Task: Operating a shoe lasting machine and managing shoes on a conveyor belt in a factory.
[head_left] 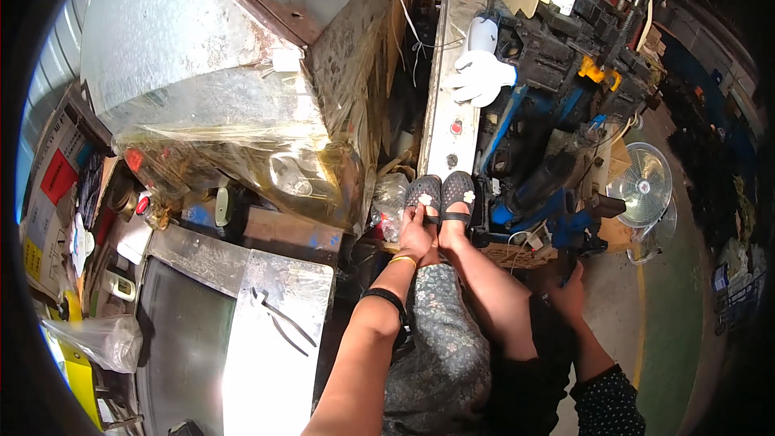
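My left hand (415, 237) reaches down to my feet. Its fingers close on the upper of the left black clog (423, 190), which has small holes and a pale flower charm. Beside it, the right black clog (458, 191) carries a similar charm, its strap round my heel. Both clogs stand at the near end of a long pale metal panel (440, 133). Out to the right, my right hand (568, 294) is bent around something dark, hard to make out against the shadow. White work gloves (478, 78) lie farther up the panel, away from both hands.
Pliers (282, 320) with dark handles lie on a pale metal top at left, below a large plastic-wrapped metal housing (242, 97). Dark machinery (557, 64) with blue and yellow parts stands at right. Beyond it is a round fan (639, 180). A clear plastic bag (391, 203) is left of my feet.
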Demonstrator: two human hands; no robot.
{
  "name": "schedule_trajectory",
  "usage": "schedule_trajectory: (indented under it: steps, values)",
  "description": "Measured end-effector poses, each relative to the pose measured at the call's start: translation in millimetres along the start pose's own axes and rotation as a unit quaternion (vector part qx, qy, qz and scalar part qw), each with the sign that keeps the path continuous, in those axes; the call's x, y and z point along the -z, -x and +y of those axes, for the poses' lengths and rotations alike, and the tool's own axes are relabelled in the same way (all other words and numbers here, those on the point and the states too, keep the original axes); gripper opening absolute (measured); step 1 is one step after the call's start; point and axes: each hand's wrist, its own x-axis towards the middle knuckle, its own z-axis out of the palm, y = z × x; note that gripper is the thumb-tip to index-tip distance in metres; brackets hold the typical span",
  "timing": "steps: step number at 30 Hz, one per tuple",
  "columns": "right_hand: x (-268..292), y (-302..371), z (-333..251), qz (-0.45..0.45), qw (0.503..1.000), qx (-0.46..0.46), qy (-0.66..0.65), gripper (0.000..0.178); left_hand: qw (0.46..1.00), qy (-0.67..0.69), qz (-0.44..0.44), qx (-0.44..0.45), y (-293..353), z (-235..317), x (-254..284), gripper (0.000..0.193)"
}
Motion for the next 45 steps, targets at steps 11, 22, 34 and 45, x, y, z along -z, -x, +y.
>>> schedule_trajectory:
  steps: [11, 22, 34, 45]
  values:
    - [-10, 2, -4, 0.022, 0.997, 0.049, -0.059, 0.082, 0.946, 0.209, -0.237, 0.076, 105, -58, 90, 0.050]
    - [-7, -1, 8, 0.046, 0.998, -0.005, -0.031, 0.076, 0.971, -0.175, 0.134, -0.097, 394, -37, 235, 0.033]
    - [0, -4, 7, 0.005, 0.999, -0.044, -0.019, 0.083, 0.953, -0.268, 0.132, 0.056, 547, -127, 234, 0.062]
    - [-34, -12, -1, 0.030, 0.998, 0.049, -0.022, 0.077, 0.926, -0.308, 0.213, 0.042, 553, -111, 248, 0.051]
